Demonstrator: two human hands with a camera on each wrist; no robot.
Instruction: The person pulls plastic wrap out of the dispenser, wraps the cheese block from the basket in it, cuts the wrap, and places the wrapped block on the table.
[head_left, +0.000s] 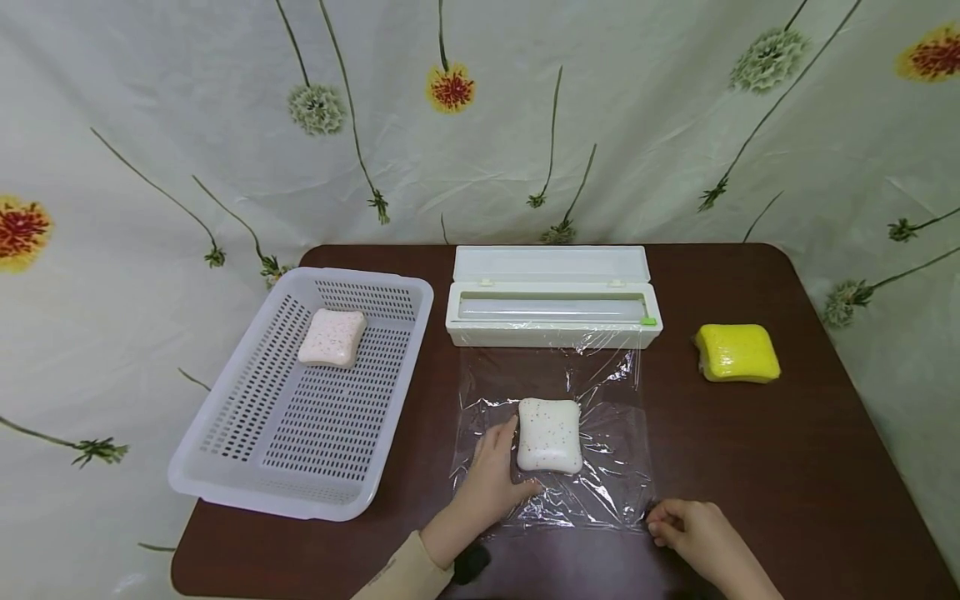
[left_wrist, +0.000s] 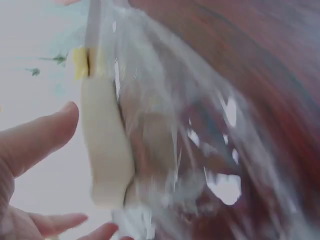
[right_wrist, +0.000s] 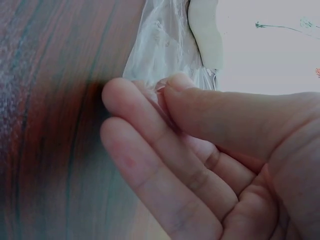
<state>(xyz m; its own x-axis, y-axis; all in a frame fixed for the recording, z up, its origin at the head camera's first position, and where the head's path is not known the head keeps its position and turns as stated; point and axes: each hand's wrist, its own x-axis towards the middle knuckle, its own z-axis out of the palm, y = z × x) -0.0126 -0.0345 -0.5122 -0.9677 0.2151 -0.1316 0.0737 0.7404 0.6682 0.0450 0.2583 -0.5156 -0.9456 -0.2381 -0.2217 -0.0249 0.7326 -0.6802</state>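
We have a speckled white block [head_left: 550, 436] just below the middle of the head view, lying flat on a sheet of clear film [head_left: 611, 479]. The film spreads around it on every side, creased and shiny, its near edge toward the bottom of the frame. At the block's left side is our left hand [head_left: 491, 479], thumb and fingers spread wide; the left wrist view shows a gap between thumb and block, and we cannot tell whether a fingertip touches it. Our right hand [head_left: 693, 529], at lower right, pinches the film's near right corner between thumb and fingers, as the right wrist view shows closely.

Above the block, at upper centre, the film runs up to a white box [head_left: 555, 289] with its lid [head_left: 551, 265] tipped back, a pale roll [head_left: 551, 310] inside and a small green piece [head_left: 648, 321] at its right end. Right of it we see a yellow block [head_left: 738, 353] with glossy clear film about it. On the left stands a white perforated basket [head_left: 330, 442], a second speckled block [head_left: 332, 338] in its upper part. All this sits on a dark brown bench [head_left: 787, 467], with a flower-printed cloth [head_left: 660, 125] behind.
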